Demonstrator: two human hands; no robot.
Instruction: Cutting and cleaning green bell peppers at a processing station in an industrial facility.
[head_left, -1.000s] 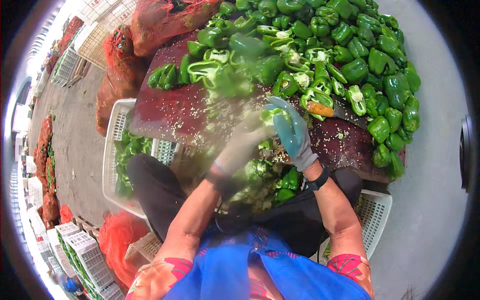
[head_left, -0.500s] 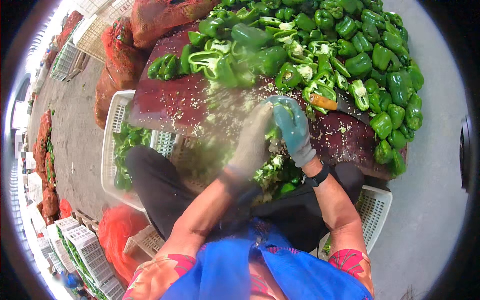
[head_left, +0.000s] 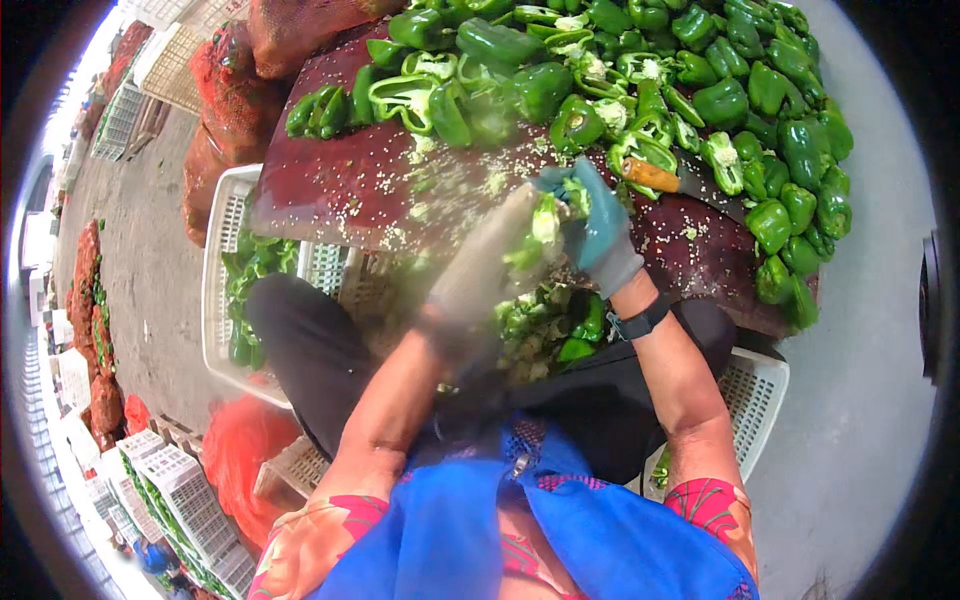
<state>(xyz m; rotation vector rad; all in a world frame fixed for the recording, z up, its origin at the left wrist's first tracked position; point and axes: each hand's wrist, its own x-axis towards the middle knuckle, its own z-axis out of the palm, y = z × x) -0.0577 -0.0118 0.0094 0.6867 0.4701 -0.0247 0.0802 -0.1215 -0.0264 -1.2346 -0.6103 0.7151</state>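
My left hand (head_left: 492, 245), in a pale glove, is smeared by a haze over the picture; its fingers are closed at a piece of green pepper (head_left: 544, 220) showing pale core. Close beside it, my right hand (head_left: 602, 225), in a teal-coated glove, curls round another part of green pepper, mostly hidden by its fingers. Below both hands lie pepper scraps and pale cores (head_left: 535, 320), between my knees. Beyond them, a dark red board (head_left: 345, 190) is strewn with seeds and bears cut pepper halves (head_left: 405, 100).
A knife with an orange handle (head_left: 650, 175) lies on the board to the right of my hands. Whole green peppers (head_left: 800, 150) are heaped at the right. White crates stand by my left knee (head_left: 215, 300) and right hip (head_left: 765, 400). Red mesh sacks (head_left: 230, 95) lean at the far left.
My hands have drawn slightly apart, baring the pale core between them. The right hand has turned, and its fingers have shifted on the pepper.
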